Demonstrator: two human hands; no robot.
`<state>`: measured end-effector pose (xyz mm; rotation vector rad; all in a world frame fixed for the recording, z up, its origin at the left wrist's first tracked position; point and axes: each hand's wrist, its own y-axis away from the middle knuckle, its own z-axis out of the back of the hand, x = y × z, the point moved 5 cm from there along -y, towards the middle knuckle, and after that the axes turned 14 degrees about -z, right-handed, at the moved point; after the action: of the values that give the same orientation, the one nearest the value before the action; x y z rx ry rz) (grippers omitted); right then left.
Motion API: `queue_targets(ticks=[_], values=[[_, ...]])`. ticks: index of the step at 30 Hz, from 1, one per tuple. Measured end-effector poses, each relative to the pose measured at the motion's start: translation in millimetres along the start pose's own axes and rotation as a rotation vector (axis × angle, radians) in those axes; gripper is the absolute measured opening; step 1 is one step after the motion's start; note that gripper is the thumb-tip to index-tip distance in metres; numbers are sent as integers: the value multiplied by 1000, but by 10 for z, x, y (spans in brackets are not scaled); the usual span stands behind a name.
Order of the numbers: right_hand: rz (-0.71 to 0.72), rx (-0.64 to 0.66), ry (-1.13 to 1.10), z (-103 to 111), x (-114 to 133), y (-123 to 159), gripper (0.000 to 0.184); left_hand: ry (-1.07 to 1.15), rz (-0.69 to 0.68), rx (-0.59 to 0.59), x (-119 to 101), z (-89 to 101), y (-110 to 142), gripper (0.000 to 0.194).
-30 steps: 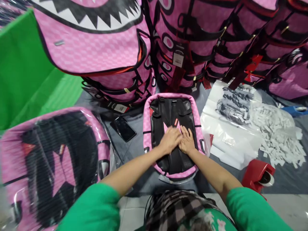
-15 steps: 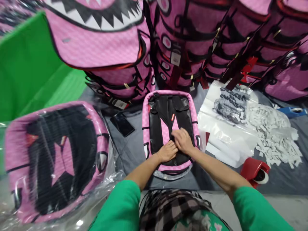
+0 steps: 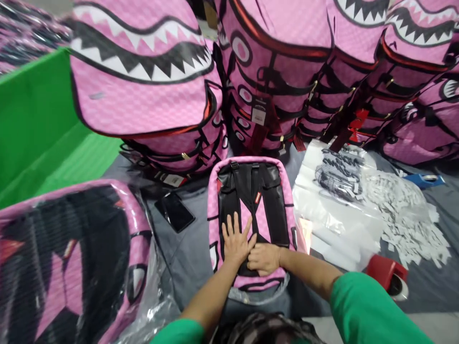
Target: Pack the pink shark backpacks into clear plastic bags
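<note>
A pink backpack (image 3: 251,191) lies on its front on the grey surface, its black back panel and black straps facing up. My left hand (image 3: 234,241) rests flat on the lower part of the panel, fingers stretched out and apart. My right hand (image 3: 264,259) lies just beside it near the bag's bottom edge, fingers curled and pressed onto the straps. What the right fingers hold, if anything, is hidden beneath them.
Stacks of pink shark-mouth backpacks (image 3: 150,95) fill the back. A bagged backpack (image 3: 71,258) lies at the left, a black phone (image 3: 174,211) beside it. Clear plastic bags (image 3: 333,210), white paper scraps (image 3: 405,215), a red tape dispenser (image 3: 389,277) and a green bin (image 3: 36,124) are around.
Both hands slid down the backpack toward its bottom edge. The left hand spread flat; the right hand curled beside it. The view tilted up.
</note>
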<state>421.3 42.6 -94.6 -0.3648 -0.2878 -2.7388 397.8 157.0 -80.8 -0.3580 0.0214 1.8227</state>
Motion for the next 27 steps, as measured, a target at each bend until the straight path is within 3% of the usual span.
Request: queue_targets(ticks=[2,4,6,8,9,11,13,16,20,24,27], values=[[-44,22,-17,28,-29,16,25,-14,-2,9,16,-16,-24,66],[-170,-66,-45,199,-143,38,22,-43,-12,27,14,-45,-10,66],[-474,-290,-59,502,-408,90,28,-74,-17,42,-2,-54,59,66],[-918,-534,-64,794,-761,215,41,-83,-24,65,-19,-17,135,66],[-1110,-603,-63,882,-915,272,47,-77,-34,82,-23,25,148,67],[-1327,-615,-44,925,-1150,294,59,-62,-64,114,-3,151,78,65],[-1360,-561,-16,826,-1302,237,73,-71,-65,92,86,313,-135,60],[-1307,-544,-8,567,-1412,183,85,-110,-12,-35,320,449,-583,61],[-1254,-603,35,380,-1420,182,93,-77,-53,-47,549,194,-954,79],[-1284,-518,44,496,-1393,130,93,-54,-54,9,619,-5,-978,82],[-1328,-331,-23,822,-1481,142,83,-66,-48,14,608,18,-975,81]])
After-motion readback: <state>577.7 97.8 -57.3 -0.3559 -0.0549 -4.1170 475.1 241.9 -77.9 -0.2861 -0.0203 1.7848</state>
